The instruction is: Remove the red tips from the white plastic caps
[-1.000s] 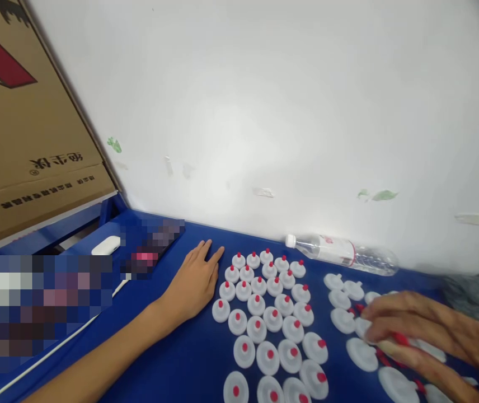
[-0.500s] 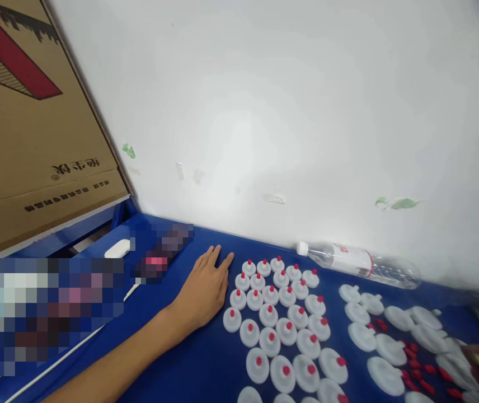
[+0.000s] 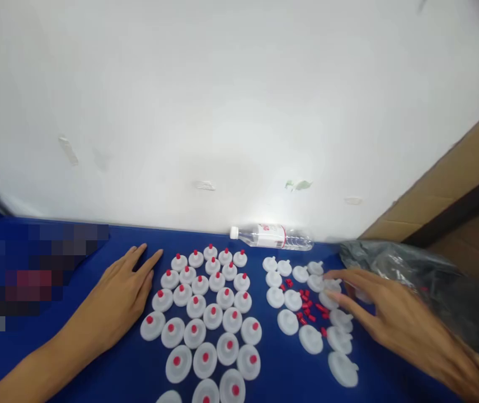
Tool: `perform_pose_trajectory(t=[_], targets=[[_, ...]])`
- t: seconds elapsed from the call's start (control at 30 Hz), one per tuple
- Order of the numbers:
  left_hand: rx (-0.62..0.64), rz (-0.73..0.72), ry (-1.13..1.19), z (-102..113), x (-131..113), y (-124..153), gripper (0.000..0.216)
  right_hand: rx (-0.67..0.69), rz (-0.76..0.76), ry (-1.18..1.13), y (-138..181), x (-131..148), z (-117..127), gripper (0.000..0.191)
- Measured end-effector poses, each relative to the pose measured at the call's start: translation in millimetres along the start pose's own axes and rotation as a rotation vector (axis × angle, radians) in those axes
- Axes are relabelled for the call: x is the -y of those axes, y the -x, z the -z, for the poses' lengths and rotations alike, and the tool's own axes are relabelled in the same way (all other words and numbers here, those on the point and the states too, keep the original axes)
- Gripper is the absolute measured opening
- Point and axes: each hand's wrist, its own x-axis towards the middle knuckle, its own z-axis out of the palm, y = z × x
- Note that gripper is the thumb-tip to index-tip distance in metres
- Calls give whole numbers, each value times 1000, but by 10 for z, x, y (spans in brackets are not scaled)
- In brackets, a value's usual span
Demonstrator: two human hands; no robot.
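Note:
My left hand [image 3: 120, 294] lies palm down on the blue tabletop [image 3: 109, 364], its fingers spread and nothing in it. To its right stand many white plastic discs [image 3: 205, 361] in rough rows, each with a small red cap [image 3: 205, 356] on its centre stem. My right hand [image 3: 384, 305] reaches in from the right over a looser group of white discs without caps [image 3: 310, 339]. Its thumb and index finger are apart, at either side of one bare disc [image 3: 330, 298]; whether they touch it I cannot tell. Loose red caps [image 3: 306, 311] lie among these discs.
A clear plastic bottle [image 3: 271, 236] with a white cap lies on its side along the white wall [image 3: 222, 112]. A dark plastic bag [image 3: 436, 291] and cardboard [image 3: 453, 179] are at the right. A pixelated area covers the far left of the table.
The view has swung to the right, so the printed carton has left the picture. My right hand, earlier blurred at the right edge, now shows over the bare discs. My left hand still rests flat.

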Motion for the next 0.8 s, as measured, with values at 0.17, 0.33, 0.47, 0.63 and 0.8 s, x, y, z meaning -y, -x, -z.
perform_pose_trajectory(t=[0.17, 0.33, 0.47, 0.63, 0.8], targets=[[35, 0, -36, -8, 36, 27, 59, -88, -10, -183, -19, 208, 116, 41], [54, 7, -45, 5, 15, 25, 58, -210, 210, -343, 32, 459, 71, 18], [69, 4, -36, 30, 5, 12, 58, -35, 348, -463, 61, 666, 8, 4], [88, 8, -32, 58, -16, 4, 60, 103, 473, -427, 53, 778, -128, 5], [81, 12, -19, 56, -1, 20, 60, 2, 504, -350, 52, 865, -151, 10]])
